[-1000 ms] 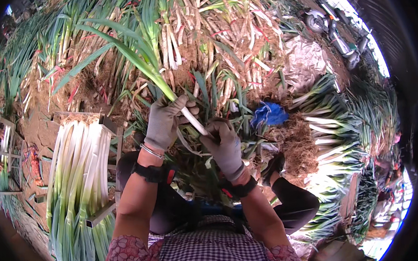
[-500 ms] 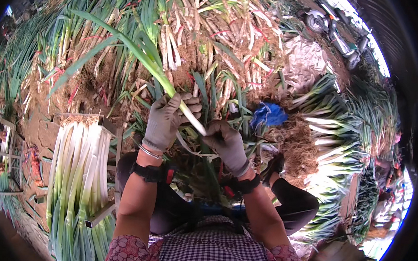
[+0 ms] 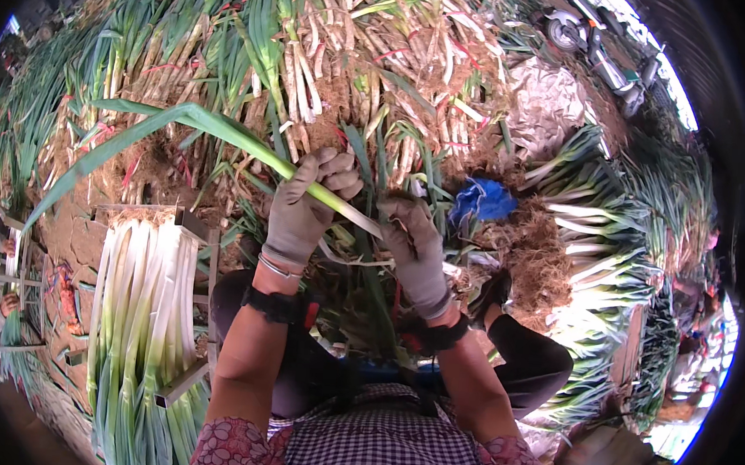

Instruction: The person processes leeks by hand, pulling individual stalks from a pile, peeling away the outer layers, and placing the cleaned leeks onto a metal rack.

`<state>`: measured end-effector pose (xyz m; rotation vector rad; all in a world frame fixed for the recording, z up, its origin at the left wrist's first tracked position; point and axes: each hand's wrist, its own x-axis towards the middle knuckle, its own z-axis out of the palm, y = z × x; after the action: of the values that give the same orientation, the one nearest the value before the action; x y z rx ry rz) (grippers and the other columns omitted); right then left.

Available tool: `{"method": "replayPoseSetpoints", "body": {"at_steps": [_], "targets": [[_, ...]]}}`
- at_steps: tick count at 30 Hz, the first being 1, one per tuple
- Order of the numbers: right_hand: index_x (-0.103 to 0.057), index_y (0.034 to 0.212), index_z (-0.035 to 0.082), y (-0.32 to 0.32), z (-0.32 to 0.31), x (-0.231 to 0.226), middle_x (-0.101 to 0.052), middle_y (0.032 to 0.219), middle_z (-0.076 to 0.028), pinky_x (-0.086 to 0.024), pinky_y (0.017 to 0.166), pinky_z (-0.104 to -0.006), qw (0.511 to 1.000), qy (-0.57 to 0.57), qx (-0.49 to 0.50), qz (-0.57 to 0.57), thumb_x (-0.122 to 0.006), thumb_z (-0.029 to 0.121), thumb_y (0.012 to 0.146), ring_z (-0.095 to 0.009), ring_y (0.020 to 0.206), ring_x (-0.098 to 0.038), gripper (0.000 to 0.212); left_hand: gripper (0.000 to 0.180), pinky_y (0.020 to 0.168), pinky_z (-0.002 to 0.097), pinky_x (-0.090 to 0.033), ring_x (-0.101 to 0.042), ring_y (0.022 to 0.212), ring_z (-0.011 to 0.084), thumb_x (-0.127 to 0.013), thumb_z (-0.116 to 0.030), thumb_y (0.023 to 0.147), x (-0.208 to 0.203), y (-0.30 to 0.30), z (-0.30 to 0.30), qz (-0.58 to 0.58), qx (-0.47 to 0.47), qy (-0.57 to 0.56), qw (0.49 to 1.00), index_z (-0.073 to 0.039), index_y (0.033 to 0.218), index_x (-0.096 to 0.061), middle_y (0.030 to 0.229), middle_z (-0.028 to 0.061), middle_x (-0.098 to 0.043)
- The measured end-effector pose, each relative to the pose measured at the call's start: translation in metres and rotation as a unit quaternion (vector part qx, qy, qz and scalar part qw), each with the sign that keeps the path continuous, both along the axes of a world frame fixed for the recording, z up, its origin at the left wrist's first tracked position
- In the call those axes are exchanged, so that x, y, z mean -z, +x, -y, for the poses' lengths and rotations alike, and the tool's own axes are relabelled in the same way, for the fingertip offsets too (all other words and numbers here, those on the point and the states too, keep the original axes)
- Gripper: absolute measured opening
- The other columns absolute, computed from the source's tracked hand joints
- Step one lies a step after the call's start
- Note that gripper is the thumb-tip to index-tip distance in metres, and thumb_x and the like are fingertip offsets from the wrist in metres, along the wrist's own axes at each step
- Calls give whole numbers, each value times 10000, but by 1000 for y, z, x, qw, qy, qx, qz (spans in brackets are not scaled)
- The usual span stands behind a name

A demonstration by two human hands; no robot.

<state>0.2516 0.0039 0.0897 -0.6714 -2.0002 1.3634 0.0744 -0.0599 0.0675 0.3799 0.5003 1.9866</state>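
A long green onion slants across in front of me, leaves to the far left and white end to the right. My left hand, in a grey glove, wraps round its shaft, where green turns white. At the white end my gloved right hand has its fingers curled in and touching the tip; what lies inside them is partly hidden. Below the hands, loose leaves and pale peelings hang or lie between my knees.
A metal rack at left holds several cleaned green onions. Tied, unpeeled bunches cover the far ground. At right are a blue cloth, a root heap and a row of peeled onions. A scooter stands far right.
The onion has tilted flatter, its leaves swinging down to the left. The right hand has shifted a little right and up, with its white end. The left hand keeps its hold.
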Motion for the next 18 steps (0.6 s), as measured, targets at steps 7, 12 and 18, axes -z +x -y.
{"method": "replayPoseSetpoints", "body": {"at_steps": [7,12,18], "targets": [[-501,1288,24,-92,37,-27,-440,1342,-198,-279,1081,-390,969,166,-4,-184,-529,142,883,-344,1263,-415,423,549,1139,438,-247,-304,1389,301,-456,-318,984,3,26,-4,-71,30,99,992,-69,1447,-297,1487,158,-335],[-553,1207,33,-74,-27,-10,-569,1119,-216,-443,877,-427,935,325,123,-70,-511,108,904,-356,1003,-558,315,553,1140,502,-231,-306,1394,311,-383,-376,1010,-11,19,0,-187,-48,61,979,-87,1470,-276,1511,144,-312],[-609,1106,64,-4,-29,32,-633,712,-120,-491,552,-373,963,172,198,56,-554,201,941,-278,628,-635,222,553,1113,542,-295,-357,1376,279,-417,-431,985,-19,-2,11,-70,-35,126,989,-161,1460,-330,1510,129,-330]]}}
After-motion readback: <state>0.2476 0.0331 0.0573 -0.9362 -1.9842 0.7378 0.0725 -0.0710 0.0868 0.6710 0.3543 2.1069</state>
